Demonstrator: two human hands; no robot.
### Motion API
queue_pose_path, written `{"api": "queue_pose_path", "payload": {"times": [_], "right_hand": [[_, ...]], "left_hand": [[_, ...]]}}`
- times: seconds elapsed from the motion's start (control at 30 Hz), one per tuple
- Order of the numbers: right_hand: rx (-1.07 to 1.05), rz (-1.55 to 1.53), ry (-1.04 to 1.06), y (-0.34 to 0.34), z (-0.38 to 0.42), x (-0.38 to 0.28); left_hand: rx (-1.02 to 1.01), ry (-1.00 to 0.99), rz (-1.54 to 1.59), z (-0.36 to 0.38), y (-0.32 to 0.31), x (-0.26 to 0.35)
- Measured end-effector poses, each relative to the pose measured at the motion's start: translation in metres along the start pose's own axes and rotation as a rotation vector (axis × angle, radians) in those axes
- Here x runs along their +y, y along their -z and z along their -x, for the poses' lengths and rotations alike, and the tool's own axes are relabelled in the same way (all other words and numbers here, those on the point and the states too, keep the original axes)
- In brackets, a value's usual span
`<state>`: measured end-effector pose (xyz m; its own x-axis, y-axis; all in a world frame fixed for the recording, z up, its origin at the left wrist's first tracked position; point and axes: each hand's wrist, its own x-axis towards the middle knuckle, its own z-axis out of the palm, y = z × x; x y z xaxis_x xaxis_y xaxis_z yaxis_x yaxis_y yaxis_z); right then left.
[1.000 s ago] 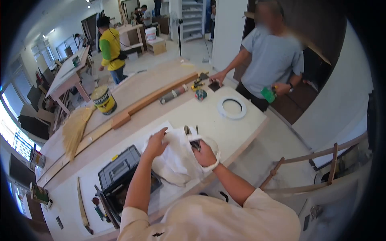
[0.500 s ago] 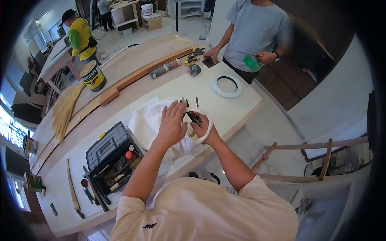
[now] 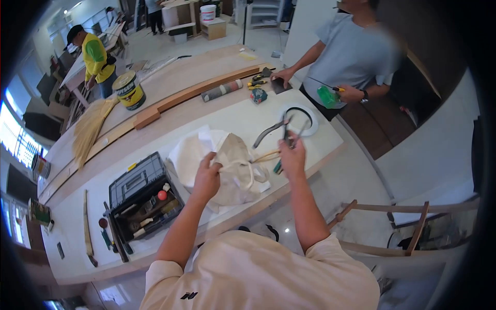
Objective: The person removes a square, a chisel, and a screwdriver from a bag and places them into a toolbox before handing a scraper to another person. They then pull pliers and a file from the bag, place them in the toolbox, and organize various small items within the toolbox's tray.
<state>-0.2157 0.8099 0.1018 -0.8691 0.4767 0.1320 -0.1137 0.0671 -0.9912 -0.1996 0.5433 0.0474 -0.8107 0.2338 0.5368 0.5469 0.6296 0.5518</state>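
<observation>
A white cloth bag (image 3: 227, 150) with a strap lies crumpled on the white tabletop. My left hand (image 3: 206, 178) has its fingers closed on the near left part of this bag. To the right of the bag, my right hand (image 3: 293, 155) is closed round a bunch of hand tools (image 3: 285, 135). Dark handles, one long and curved, stick out above the fist, blurred by motion. A light wooden stick and a green piece show at the fist's left side. I cannot make out each tool's kind.
An open black toolbox (image 3: 142, 204) sits at left. Beyond lie a white tape roll (image 3: 313, 121), a sanding roll (image 3: 222, 90), long wooden strips (image 3: 191, 98), a straw broom (image 3: 89, 132) and a paint bucket (image 3: 129, 92). Across the table's right end stands a person (image 3: 356, 57) holding a green object.
My right hand has come out of the bag's strap and moved right and upward with the tools. My left hand has moved down and left, now gripping the bag. The strap has dropped.
</observation>
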Motion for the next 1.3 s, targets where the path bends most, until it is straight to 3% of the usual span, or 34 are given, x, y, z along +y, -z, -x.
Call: {"api": "queue_pose_path", "payload": {"times": [0.07,0.13,0.2,0.27,0.4,0.47,0.5,0.63,0.73,0.87,0.9,1.0,1.17,1.27,1.3], "right_hand": [[0.067,-0.025,0.093,0.015,-0.014,-0.023],[0.113,-0.040,0.171,0.024,-0.023,-0.051],[0.056,-0.047,0.233,0.021,-0.014,-0.085],[-0.169,-0.225,0.139,0.008,-0.003,-0.095],[-0.584,-0.242,-0.119,-0.039,0.034,-0.065],[-0.779,-0.196,-0.231,-0.066,0.061,-0.052],[-0.853,-0.176,-0.261,-0.078,0.074,-0.040],[-1.052,-0.158,-0.353,-0.122,0.127,-0.026],[-1.088,-0.151,-0.359,-0.149,0.160,-0.034],[-1.067,-0.201,-0.470,-0.192,0.194,-0.042],[-1.045,-0.258,-0.520,-0.204,0.201,-0.042],[-0.958,-0.279,-0.553,-0.235,0.221,-0.043],[-0.752,-0.311,-0.538,-0.270,0.244,-0.042],[-0.616,-0.397,-0.535,-0.274,0.249,-0.045],[-0.588,-0.439,-0.534,-0.268,0.245,-0.042]], "left_hand": [[-0.414,0.115,-0.165,0.018,-0.023,-0.017],[-0.596,0.224,-0.266,0.038,-0.043,-0.023],[-0.463,0.203,-0.119,0.036,-0.038,-0.011],[-0.258,0.240,0.037,0.038,-0.035,-0.002],[-0.085,0.785,0.914,0.043,0.041,0.029],[0.025,0.947,1.371,0.072,0.068,0.016],[-0.019,0.913,1.541,0.088,0.080,0.014],[-0.357,0.826,1.210,0.124,0.123,0.035],[-0.258,0.779,1.153,0.144,0.133,0.033],[-0.148,0.955,1.494,0.164,0.142,0.008],[-0.126,0.879,1.568,0.172,0.138,-0.007],[-0.195,0.912,1.745,0.182,0.152,-0.030],[-0.317,0.863,1.445,0.189,0.189,-0.054],[-0.582,0.806,1.020,0.180,0.243,-0.060],[-0.578,0.645,0.874,0.181,0.253,-0.063]]}}
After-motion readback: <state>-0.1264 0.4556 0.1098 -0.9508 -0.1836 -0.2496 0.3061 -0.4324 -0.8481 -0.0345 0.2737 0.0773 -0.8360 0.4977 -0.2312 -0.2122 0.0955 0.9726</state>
